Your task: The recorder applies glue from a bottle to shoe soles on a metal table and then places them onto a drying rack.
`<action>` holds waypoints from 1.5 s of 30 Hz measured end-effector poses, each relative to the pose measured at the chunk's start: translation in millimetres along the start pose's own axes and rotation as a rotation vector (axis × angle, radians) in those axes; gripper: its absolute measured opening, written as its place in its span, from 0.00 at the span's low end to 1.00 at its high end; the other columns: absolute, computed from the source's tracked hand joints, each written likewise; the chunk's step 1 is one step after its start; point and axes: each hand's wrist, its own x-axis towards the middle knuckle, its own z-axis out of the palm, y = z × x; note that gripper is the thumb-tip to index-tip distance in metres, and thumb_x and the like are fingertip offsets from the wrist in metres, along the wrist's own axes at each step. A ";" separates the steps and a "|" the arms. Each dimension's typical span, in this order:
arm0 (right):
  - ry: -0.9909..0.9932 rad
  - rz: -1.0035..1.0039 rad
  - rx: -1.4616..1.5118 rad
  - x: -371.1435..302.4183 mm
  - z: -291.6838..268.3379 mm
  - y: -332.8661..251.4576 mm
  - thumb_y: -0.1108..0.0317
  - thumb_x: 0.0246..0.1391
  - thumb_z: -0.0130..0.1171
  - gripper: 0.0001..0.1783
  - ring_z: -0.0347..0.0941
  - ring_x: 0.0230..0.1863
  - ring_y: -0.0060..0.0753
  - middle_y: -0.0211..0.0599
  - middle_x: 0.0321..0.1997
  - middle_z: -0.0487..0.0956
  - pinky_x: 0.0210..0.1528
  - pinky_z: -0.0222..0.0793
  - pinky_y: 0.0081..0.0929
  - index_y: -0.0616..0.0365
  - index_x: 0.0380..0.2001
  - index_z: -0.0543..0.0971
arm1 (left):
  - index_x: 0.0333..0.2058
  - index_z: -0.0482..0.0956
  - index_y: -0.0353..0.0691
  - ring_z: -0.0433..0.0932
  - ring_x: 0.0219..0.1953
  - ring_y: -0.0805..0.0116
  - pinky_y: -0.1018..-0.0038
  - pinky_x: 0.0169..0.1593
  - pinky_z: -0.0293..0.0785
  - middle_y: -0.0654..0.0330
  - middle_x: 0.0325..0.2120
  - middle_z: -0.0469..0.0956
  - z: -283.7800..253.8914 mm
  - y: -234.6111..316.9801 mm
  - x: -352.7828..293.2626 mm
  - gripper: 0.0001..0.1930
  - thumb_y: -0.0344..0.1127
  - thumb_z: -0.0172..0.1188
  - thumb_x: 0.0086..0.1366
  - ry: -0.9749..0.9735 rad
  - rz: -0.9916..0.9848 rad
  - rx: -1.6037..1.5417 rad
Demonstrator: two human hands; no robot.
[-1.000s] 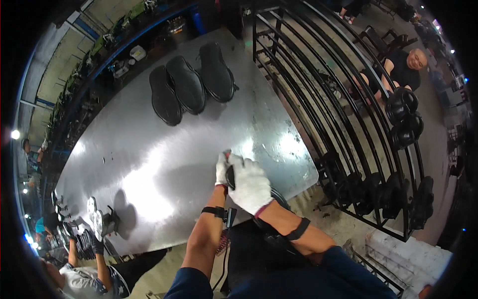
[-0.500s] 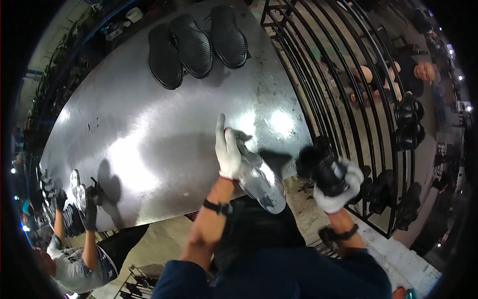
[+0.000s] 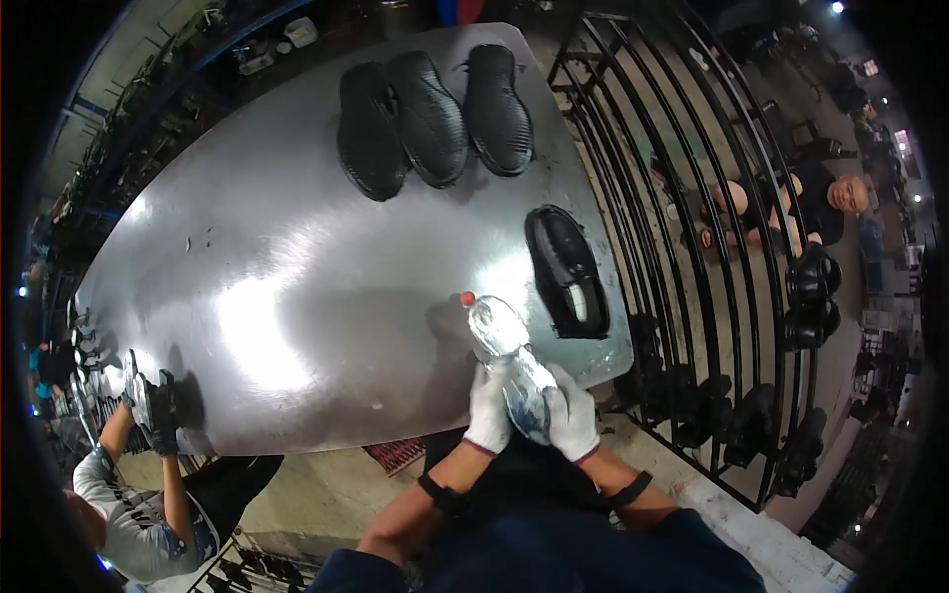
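Note:
A shiny silver shoe last (image 3: 532,400), shaped like a foot, is held upright-tilted over the table's near edge. My left hand (image 3: 489,405) in a white glove grips its left side, and my right hand (image 3: 570,415), also gloved in white, closes on its right side. Beyond the fingers the last's rounded far part (image 3: 497,324) points up and left, with a small red knob (image 3: 468,298) by its tip. Right of it lies a black shoe (image 3: 565,267) on the table, its opening toward me and a pale patch inside.
Three black shoe soles (image 3: 430,124) lie at the back of the metal table (image 3: 326,227). A black bar rack (image 3: 682,267) with several black shoes (image 3: 751,425) stands along the right. At left a co-worker (image 3: 148,514) handles silver lasts; another person (image 3: 825,208) sits beyond the rack.
The black shoe has left my right hand and now lies on the table. My right hand has moved left onto the shoe last, joining my left. The view has shifted slightly.

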 end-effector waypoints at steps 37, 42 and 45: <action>-0.203 -0.037 -0.116 44.2 -25.1 -106.7 0.52 0.49 0.81 0.54 0.78 0.65 0.65 0.64 0.62 0.79 0.69 0.74 0.49 0.63 0.73 0.66 | 0.47 0.87 0.43 0.88 0.43 0.37 0.48 0.50 0.82 0.40 0.37 0.88 -48.3 13.3 135.9 0.15 0.46 0.62 0.72 -0.215 0.445 1.464; -0.132 -0.204 -0.656 84.2 22.1 -129.5 0.60 0.50 0.75 0.29 0.76 0.57 0.58 0.47 0.51 0.79 0.59 0.75 0.50 0.54 0.55 0.79 | 0.58 0.73 0.34 0.89 0.42 0.41 0.51 0.46 0.84 0.41 0.38 0.87 -17.0 12.4 117.3 0.19 0.43 0.58 0.80 0.073 0.476 1.312; 0.039 -0.391 -0.508 43.9 9.0 -93.6 0.61 0.46 0.75 0.27 0.74 0.56 0.56 0.46 0.52 0.78 0.61 0.70 0.54 0.52 0.51 0.80 | 0.65 0.71 0.33 0.86 0.41 0.63 0.64 0.48 0.83 0.56 0.43 0.84 -4.0 17.4 71.5 0.22 0.37 0.59 0.79 -0.137 0.367 0.333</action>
